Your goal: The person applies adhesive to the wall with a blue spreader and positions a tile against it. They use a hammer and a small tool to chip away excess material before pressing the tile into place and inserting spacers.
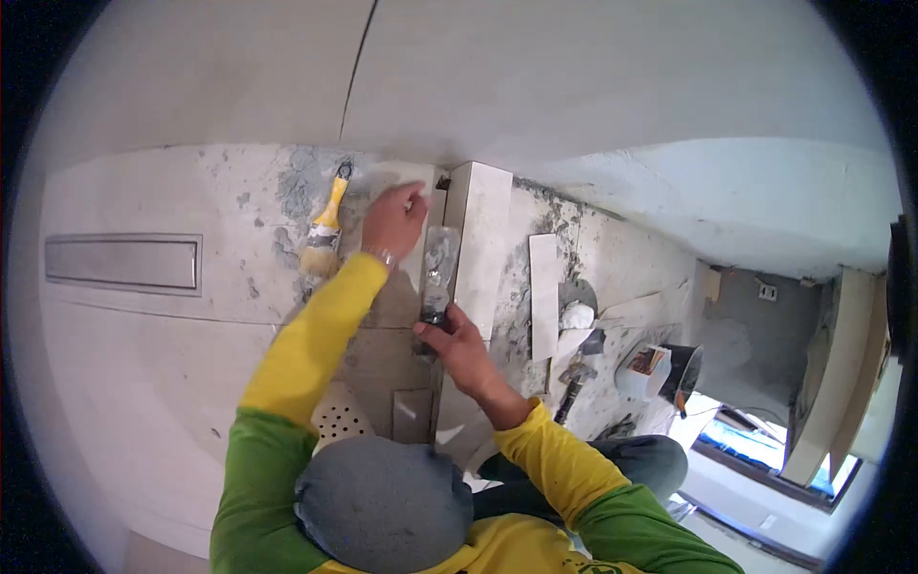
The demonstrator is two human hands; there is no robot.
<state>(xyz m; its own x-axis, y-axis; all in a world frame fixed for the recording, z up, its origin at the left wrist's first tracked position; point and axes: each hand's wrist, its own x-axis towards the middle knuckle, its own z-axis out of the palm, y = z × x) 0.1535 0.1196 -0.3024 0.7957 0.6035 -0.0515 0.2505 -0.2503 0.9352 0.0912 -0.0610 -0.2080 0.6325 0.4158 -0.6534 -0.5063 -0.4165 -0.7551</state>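
My left hand (392, 220) reaches out in a yellow sleeve and presses flat on a pale tile (382, 287) laid against the wall. My right hand (457, 342) grips the handle of a trowel (440, 268), whose mortar-smeared blade points away from me along the tile's right edge. A yellow-handled brush (325, 230) lies on the mortar-stained floor just left of my left hand. A tall white tile piece (483, 239) stands right next to the trowel blade.
A long metal floor drain (124, 263) sits at the left. A narrow tile strip (543, 292), a lump of mortar (576, 316), a hammer (574, 378) and a dark bucket (684, 368) lie to the right. A small tile offcut (413, 413) and a white perforated piece (339, 416) lie near my body.
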